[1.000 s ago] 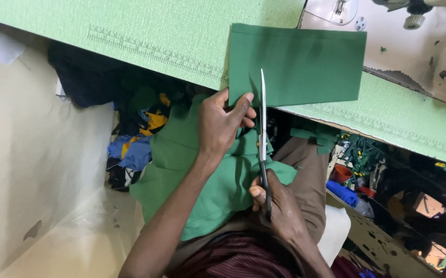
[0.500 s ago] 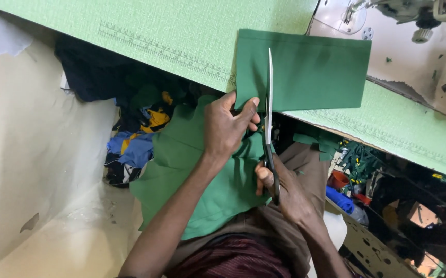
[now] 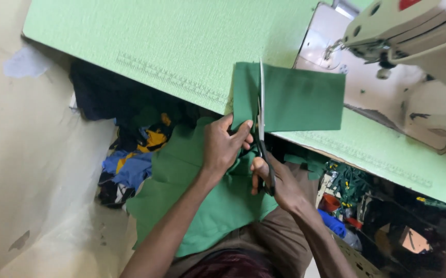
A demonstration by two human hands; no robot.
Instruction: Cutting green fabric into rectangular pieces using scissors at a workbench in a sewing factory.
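- your left hand [image 3: 223, 146] at frame centre is closed in a pinch on the near edge of the green cloth [image 3: 295, 100], thumb on top, just left of the blades.
- your right hand [image 3: 277, 180], just below and to the right, is wrapped through the handles of the scissors [image 3: 262, 110]; the blades run straight up the frame, over the cloth.
- the cloth lies partly on the light green table [image 3: 145, 46] and partly hangs off its edge into your lap, lower centre.
- the sewing machine [image 3: 413, 31] sits upper right, apart from the cut.
- judgement: keep the cloth taut and flat with the pinching hand.
- judgement: keep those fingers left of the blade line and cut in long, even strokes.
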